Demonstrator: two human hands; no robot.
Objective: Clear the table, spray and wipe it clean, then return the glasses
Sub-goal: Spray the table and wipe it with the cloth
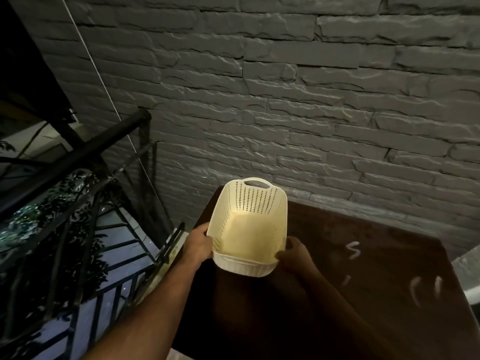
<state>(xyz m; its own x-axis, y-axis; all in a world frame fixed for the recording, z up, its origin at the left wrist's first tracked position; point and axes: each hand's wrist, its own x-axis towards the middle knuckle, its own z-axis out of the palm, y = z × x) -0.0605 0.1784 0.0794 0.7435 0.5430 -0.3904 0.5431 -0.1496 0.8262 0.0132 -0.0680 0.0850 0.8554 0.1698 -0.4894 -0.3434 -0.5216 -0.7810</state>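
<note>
Basket: a cream perforated plastic basket (249, 227) sits low in the middle of the frame, over the far left corner of the worktop; its inside looks empty, so it is probably meant as the carrier for whatever comes off the surface.
Left hand: the left hand (198, 244) grips the basket's left wall near the rim, fingers curled onto the side, steadying it from outside.
Right hand: the right hand (292, 252) holds the opposite wall at the near right corner, fingers bent round the edge; it lies in shadow, so the finer finger positions are hard to read.
Why two hands: a grip on both sides keeps the light basket level and lets it be set square near the worktop's edge, out of the way of wiping.
Worktop: the dark brown worktop (337, 294) fills the lower right of the frame, backing onto a grey stone-clad wall (285, 100).
Glasses: faint pale curved glints (426, 287) at right may be the glasses, but the dim light leaves that uncertain.
Surroundings: a black metal railing (78, 157) runs down the left side of the frame.
Stage: judging by the empty basket, clearing has barely begun; spraying and wiping lie ahead.
</note>
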